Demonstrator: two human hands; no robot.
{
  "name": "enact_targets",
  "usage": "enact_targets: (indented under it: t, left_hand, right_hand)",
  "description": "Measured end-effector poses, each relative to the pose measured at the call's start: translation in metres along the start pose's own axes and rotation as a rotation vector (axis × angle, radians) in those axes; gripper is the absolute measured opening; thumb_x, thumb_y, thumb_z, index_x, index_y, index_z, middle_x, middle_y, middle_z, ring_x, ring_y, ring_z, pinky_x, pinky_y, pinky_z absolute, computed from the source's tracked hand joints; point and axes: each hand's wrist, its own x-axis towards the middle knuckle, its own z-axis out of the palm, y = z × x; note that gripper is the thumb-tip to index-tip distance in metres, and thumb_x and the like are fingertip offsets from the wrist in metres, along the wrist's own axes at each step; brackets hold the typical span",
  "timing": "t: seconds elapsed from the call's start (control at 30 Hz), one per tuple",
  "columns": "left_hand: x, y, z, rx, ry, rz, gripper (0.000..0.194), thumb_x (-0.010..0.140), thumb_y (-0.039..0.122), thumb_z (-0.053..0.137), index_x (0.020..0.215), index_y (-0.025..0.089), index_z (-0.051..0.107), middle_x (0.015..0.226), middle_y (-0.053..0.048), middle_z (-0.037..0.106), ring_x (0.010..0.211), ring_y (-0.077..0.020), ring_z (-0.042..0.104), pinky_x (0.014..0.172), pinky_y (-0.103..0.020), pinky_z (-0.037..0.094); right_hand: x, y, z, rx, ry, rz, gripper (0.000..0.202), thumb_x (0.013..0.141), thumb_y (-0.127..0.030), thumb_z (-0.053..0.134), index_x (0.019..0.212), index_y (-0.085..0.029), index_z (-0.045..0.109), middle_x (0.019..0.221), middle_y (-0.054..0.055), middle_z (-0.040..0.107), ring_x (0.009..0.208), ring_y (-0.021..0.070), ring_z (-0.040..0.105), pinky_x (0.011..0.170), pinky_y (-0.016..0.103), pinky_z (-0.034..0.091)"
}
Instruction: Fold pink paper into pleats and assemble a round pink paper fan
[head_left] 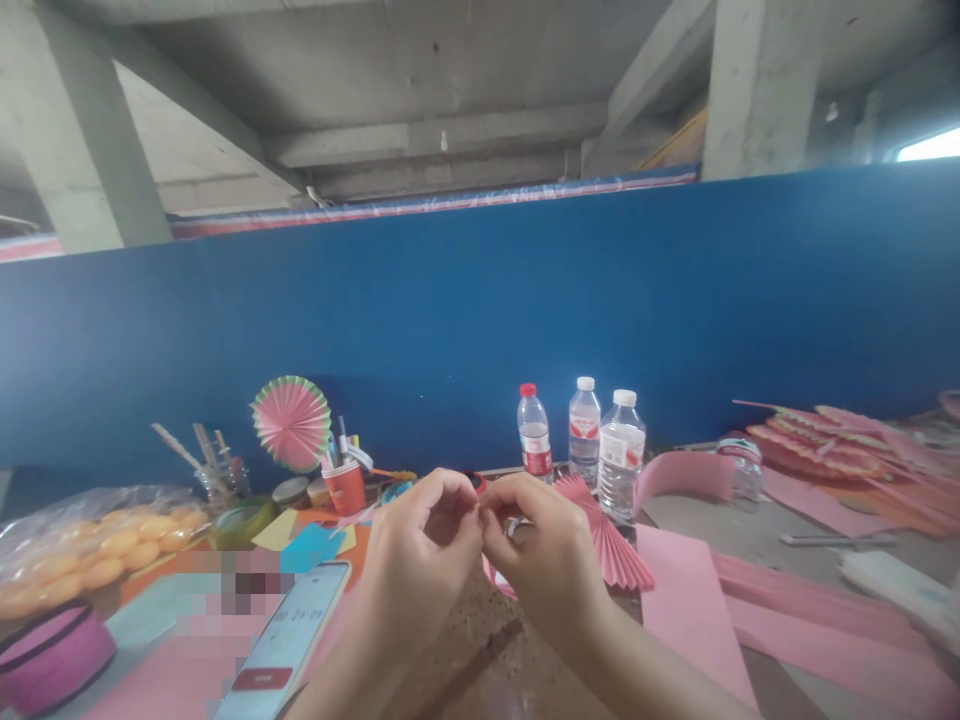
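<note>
My left hand [431, 545] and my right hand [536, 540] meet over the middle of the table, fingertips pinched together and touching. Whatever lies between the fingertips is too small or hidden to make out. Just behind my right hand, a pleated pink paper fan [619, 555] leans toward the bottles, partly covered by the hand. Flat pink paper [694, 600] lies to the right of my right wrist. A phone [296, 635] with a lit screen rests left of my left forearm.
Three plastic bottles [621, 450] stand behind my hands. At left are a red cup [346, 488] of pens, a round paper fan [292, 422], a bag of orange balls [112, 545] and a pink round case [56, 655]. Folded paper fans [825, 440] pile at right. A blue partition [450, 300] closes the back.
</note>
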Motion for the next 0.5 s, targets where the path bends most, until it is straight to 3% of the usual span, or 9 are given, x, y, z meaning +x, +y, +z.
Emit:
enact_targets:
  t: [0.27,0.4,0.5]
  left_hand:
    - [0.0011,-0.0019,-0.0010,-0.117,-0.009,-0.004,0.008,0.074,0.012,0.051,0.071,0.019,0.054,0.067,0.002,0.059,0.060,-0.0117,0.056,0.054,-0.021,0.045]
    - [0.0029,0.0011,-0.0024,-0.207,-0.008,-0.024,0.010,0.072,0.010,0.051,0.070,0.019,0.054,0.066,0.002,0.059,0.060,-0.0116,0.056,0.055,-0.021,0.047]
    - [0.0055,0.0010,-0.0033,-0.285,0.063,-0.040,0.008,0.071,0.011,0.052,0.070,0.018,0.054,0.066,0.002,0.058,0.059,-0.0112,0.057,0.055,-0.021,0.048]
  right_hand:
    - [0.0032,0.0019,0.0003,0.252,-0.105,0.246,0.011,0.071,-0.014,0.050,0.069,-0.018,0.060,0.067,0.001,0.064,0.061,0.0139,0.060,0.056,0.025,0.047]
    - [0.0057,0.0014,0.0021,0.448,-0.085,0.346,0.008,0.069,-0.014,0.051,0.064,-0.017,0.056,0.067,0.001,0.063,0.058,0.0124,0.059,0.053,0.023,0.047]
    - [0.0079,0.0040,0.0043,0.676,-0.053,0.445,0.007,0.071,-0.018,0.052,0.064,-0.017,0.053,0.065,0.001,0.061,0.050,0.0099,0.056,0.046,0.021,0.046]
